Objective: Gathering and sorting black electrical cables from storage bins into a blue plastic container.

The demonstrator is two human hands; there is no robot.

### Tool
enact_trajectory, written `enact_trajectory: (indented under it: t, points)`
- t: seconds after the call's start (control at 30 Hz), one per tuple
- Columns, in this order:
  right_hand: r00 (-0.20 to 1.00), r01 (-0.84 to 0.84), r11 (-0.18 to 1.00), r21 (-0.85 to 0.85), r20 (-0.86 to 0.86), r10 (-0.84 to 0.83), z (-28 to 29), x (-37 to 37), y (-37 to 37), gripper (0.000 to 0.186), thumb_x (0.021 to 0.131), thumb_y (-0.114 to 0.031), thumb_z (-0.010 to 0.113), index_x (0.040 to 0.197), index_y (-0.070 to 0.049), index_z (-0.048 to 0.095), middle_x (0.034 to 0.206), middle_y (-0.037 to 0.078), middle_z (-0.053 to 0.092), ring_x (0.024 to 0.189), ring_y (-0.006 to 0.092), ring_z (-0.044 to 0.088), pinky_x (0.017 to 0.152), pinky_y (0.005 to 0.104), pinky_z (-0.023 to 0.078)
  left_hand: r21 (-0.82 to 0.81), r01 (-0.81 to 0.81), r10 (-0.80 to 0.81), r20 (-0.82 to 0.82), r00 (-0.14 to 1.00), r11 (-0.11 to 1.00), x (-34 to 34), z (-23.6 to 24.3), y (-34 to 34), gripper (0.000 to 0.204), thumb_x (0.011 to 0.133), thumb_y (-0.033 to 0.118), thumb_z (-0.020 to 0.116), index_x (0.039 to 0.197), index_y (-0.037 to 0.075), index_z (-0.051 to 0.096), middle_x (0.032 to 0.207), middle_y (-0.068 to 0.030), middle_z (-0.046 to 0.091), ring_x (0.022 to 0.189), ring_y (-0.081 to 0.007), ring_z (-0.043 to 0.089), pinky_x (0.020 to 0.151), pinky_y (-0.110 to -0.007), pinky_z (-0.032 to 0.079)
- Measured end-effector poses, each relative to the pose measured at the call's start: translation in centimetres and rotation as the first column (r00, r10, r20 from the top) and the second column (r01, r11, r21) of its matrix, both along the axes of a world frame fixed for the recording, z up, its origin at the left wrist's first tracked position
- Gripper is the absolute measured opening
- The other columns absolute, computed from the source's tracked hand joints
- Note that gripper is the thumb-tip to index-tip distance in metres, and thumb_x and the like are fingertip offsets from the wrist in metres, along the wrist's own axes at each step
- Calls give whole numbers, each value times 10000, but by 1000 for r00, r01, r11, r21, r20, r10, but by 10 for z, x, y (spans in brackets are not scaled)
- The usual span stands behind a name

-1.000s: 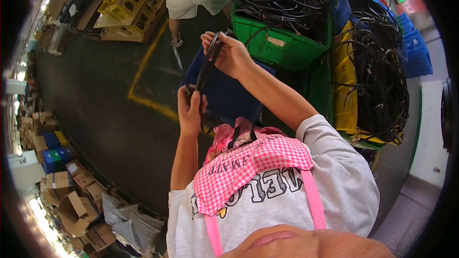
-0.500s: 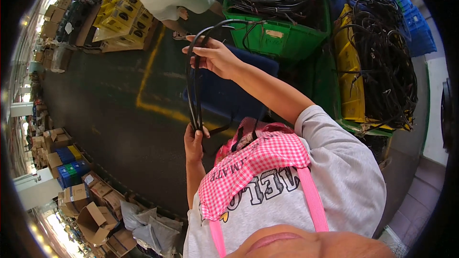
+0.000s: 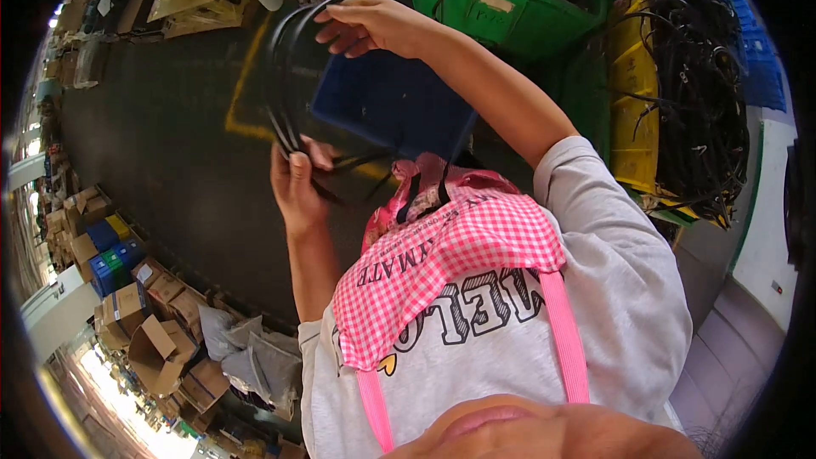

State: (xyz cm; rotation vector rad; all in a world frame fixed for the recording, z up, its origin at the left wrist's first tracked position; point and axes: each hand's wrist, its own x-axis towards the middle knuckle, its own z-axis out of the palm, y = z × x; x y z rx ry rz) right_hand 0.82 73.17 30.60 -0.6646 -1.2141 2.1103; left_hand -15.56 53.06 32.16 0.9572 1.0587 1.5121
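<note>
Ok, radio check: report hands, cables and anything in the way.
Left hand gripping cables. Right hand at their upper bend, grip unclear. Cables arched between hands. Blue bin to their right, apparently not blocking.

dark lettering (image 3: 489, 306) — grey shirt (image 3: 620, 314), pink apron (image 3: 501, 229) | pale label (image 3: 495, 2) — green crate (image 3: 544, 24)

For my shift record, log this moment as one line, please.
Left hand: gripping bent, glossy black cables | Right hand: at cables' upper bend, fingers parted | Nearby: green rectangular plastic crate

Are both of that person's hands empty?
No, the left hand grips black cables that arch up toward the right hand.
</note>
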Motion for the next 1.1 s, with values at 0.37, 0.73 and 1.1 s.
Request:
enact_trajectory:
  t: [0.37, 0.73, 1.1]
  points:
    - [828, 227, 852, -472, 555, 87, -224, 40, -91, 380, 872, -430, 586, 1009, -77, 627, 872, 46, 647, 767, 162, 611, 666, 319, 501, 289, -52, -51, 337, 940, 956, -14, 68, -13, 281, 882, 320, 610, 1035, 95, 541, 676, 67, 401, 599, -52, 367, 663, -263, 306]
    - [979, 177, 496, -850, 98, -181, -275, -31, -97, 311, 894, -368, 574, 921, -60, 540, 826, 54, 589, 733, 217, 596, 666, 334, 508, 435, -112, -91, 420, 903, 893, -17, 114, -52, 236, 873, 242, 630, 932, 104, 449, 624, 54, 450, 542, -41, 427, 614, -212, 359]
    - [809, 100, 755, -648, -389, -441, -146, 15, -53, 290, 965, -194, 464, 1248, -148, 501, 803, 6, 539, 711, 151, 559, 637, 314, 494, 393, -419, 103, 616, 781, 819, -80, 83, -95, 229, 879, 196, 616, 967, 18, 502, 679, 12, 442, 591, -73, 423, 627, -221, 367]
